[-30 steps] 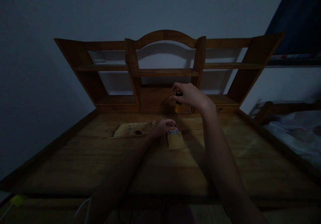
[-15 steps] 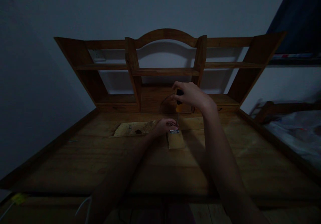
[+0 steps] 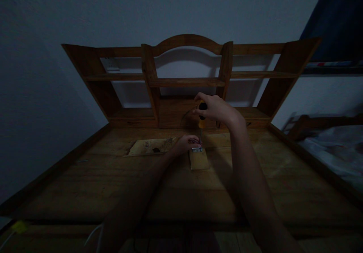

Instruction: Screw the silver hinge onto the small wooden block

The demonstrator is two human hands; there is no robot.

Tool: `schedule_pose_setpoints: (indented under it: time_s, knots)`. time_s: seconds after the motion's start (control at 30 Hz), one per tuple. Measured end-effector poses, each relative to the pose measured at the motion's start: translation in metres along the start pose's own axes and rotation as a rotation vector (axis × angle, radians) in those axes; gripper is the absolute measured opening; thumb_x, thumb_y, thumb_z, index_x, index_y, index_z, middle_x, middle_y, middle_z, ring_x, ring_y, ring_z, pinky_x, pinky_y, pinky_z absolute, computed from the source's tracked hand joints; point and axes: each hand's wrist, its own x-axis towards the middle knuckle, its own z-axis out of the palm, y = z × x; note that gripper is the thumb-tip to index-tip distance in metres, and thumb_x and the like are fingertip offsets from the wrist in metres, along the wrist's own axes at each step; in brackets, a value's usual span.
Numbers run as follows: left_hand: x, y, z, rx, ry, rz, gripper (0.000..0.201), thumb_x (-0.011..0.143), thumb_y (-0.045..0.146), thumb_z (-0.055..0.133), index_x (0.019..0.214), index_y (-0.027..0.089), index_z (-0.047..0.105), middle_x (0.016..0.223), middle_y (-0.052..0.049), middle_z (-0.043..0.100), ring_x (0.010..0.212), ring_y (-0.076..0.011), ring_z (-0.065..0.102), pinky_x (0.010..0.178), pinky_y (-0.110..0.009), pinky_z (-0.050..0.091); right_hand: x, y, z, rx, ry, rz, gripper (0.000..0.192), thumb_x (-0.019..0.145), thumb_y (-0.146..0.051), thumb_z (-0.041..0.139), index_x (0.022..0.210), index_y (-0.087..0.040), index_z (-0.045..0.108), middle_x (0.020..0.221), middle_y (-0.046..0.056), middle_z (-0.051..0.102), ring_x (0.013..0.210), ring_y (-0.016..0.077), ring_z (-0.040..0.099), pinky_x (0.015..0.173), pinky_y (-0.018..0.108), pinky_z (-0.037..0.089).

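Screwdriver point(image 3: 202, 118): upright, clenched in your right hand point(image 3: 215, 109); tip on hinge point(image 3: 196, 149), pinned by your left hand point(image 3: 185, 142) fingers.

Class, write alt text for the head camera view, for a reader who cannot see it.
In dim light, a right hand holds a yellow-and-black screwdriver upright over a small metal hinge on a wooden block, while the left hand steadies the hinge. Both rest on a wooden desk with empty-looking shelves behind.

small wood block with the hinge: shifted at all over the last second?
No. The small wood block sits at the same spot beside the pale patch on the desk; left hand steadies it, right hand grips the screwdriver.
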Motion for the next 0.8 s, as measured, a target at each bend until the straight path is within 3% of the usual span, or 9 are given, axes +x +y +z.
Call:
schedule_pose_setpoints:
  time_s: [0.23,0.47,0.63,0.8]
  knots:
    - [-0.0004,0.0032,0.0001,0.057,0.022,-0.013,0.027,0.079,0.037,0.077,0.089,0.013,0.072,0.091,-0.007,0.076,0.085,-0.0169,0.070,0.081,-0.027,0.054,0.0001,-0.0026,0.0001,0.011,-0.014,-0.045,0.042,0.082,-0.029,0.066,0.122,-0.020,0.055,0.119,0.012,0.065,0.106,0.0275,0.062,0.090,0.038,0.046]
    - [-0.0018,-0.0004,0.0017,0.113,0.040,0.029,0.023,0.082,0.035,0.074,0.090,0.014,0.072,0.093,-0.006,0.076,0.087,-0.0171,0.070,0.080,-0.026,0.053,0.0006,-0.0004,0.0015,-0.023,0.023,-0.025,0.035,0.086,-0.033,0.066,0.117,-0.022,0.056,0.105,0.008,0.068,0.093,0.0253,0.064,0.081,0.036,0.046]
    - [-0.0039,-0.0026,0.0050,0.282,0.135,0.052,0.021,0.082,0.037,0.075,0.090,0.018,0.071,0.088,-0.002,0.077,0.083,-0.0161,0.072,0.077,-0.024,0.053,0.0007,-0.0022,0.0003,-0.014,-0.008,-0.045,0.040,0.081,-0.027,0.068,0.118,-0.021,0.054,0.110,0.010,0.066,0.098,0.0264,0.063,0.083,0.037,0.046]
    - [-0.0069,0.0047,0.0055,0.476,0.175,0.091,0.018,0.082,0.038,0.075,0.087,0.021,0.071,0.087,0.000,0.077,0.082,-0.0154,0.072,0.076,-0.023,0.051,-0.0007,-0.0049,-0.0008,0.027,-0.019,0.002,0.043,0.082,-0.037,0.071,0.118,-0.022,0.053,0.105,0.009,0.067,0.093,0.0262,0.064,0.079,0.036,0.048]
